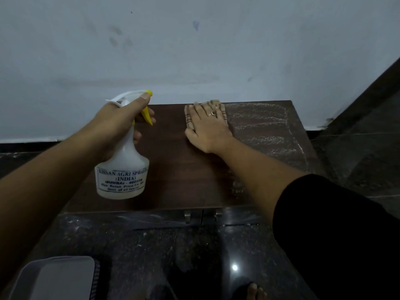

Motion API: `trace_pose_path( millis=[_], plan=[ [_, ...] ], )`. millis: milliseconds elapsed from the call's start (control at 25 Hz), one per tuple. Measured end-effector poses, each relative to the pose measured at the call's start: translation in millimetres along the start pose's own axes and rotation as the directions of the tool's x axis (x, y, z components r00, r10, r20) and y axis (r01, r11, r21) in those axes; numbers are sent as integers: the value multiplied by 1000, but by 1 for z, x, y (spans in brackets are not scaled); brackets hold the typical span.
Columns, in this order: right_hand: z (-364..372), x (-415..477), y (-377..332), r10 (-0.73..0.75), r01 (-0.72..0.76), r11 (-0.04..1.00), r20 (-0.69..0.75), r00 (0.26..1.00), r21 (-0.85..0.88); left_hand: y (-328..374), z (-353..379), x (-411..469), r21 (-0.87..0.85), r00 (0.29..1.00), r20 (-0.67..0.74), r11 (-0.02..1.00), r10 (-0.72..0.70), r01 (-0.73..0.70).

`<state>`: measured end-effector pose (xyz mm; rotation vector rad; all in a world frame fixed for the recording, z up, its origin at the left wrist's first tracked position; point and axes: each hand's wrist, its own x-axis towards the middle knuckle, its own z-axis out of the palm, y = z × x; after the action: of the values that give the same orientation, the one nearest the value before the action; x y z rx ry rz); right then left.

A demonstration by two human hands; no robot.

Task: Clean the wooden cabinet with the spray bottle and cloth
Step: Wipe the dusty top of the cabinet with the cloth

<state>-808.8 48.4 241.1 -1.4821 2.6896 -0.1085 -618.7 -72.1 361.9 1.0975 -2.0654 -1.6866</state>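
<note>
One translucent spray bottle (122, 169), tan lined cloth (189, 118), dark wooden cabinet (173, 169)

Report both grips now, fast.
Left grip: closed round the bottle, at its neck.
Right grip: open, flat on the cloth, pressing it to the cabinet.

I see the cloth (188, 120) at the back of the cabinet (184, 169) top, under the right hand (207, 128), near the wall (194, 50). To its left, the left hand (121, 118) holds the spray bottle (122, 169) over the cabinet. A tray (54, 278) sits on the floor (151, 245) in front, at the left.
</note>
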Motion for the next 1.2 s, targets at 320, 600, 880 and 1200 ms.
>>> trace_pose_path(
  millis=[320, 600, 880, 1200],
  plan=[
    [-11, 1, 68, 279, -278, 960, 12, 960, -17, -1, 7, 4, 37, 1000, 10, 999, -9, 9],
    [-8, -12, 52, 16, -16, 1000, 13, 1000, -3, 2, 28, 9, 37, 999, 46, 999, -2, 1],
    [-11, -11, 93, 283, -282, 959, -29, 959, 23, 12, 44, 16, 8, 997, 72, 1000, -10, 9],
    [-19, -41, 158, 186, -186, 983, 2, 983, -11, 20, 64, 22, 50, 996, 91, 999, -2, -3]
  ],
)
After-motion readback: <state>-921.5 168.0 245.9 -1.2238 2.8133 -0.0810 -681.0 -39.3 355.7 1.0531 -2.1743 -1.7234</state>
